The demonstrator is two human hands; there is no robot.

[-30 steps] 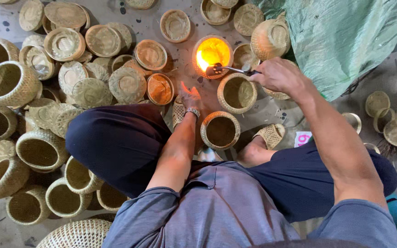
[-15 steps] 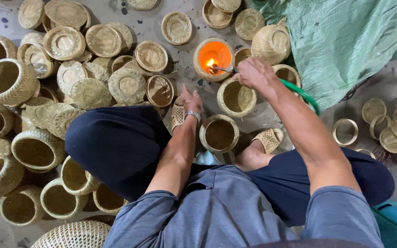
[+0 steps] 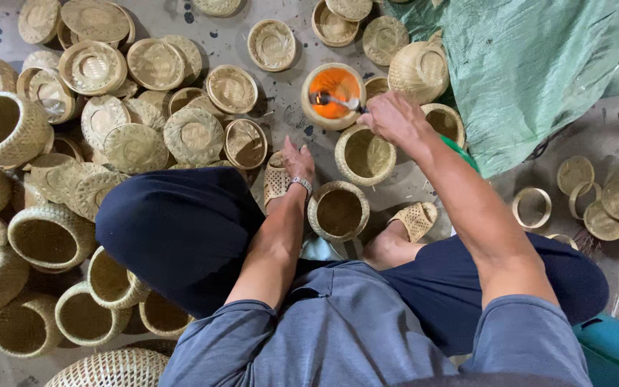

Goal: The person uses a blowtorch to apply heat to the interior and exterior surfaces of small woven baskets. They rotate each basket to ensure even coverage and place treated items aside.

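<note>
Dozens of woven baskets and round woven lids cover the floor on my left and far side, the deep baskets (image 3: 3,127) crowded at the left edge and the flat lids (image 3: 193,135) spread just beyond my dark-trousered left knee (image 3: 173,229). At the far right a big green tarp (image 3: 539,64) lies crumpled over the ground, with a few loose lids and a bamboo ring (image 3: 531,207) to its near right. I sit low, both feet in woven sandals, and between them stands one open basket (image 3: 339,211), with a second basket (image 3: 364,154) just beyond it. My right hand (image 3: 395,118) reaches out over that second basket, fingers curled together and clamped on the handle of a small torch (image 3: 338,101). Its tip sits inside a far basket (image 3: 333,94) whose inside glows orange with flame. A green hose (image 3: 460,149) shows under my right forearm. My left hand (image 3: 298,159) rests flat on the floor beside my left sandal (image 3: 276,179), fingers straight and close together, holding nothing, a metal watch (image 3: 300,184) on the wrist.
</note>
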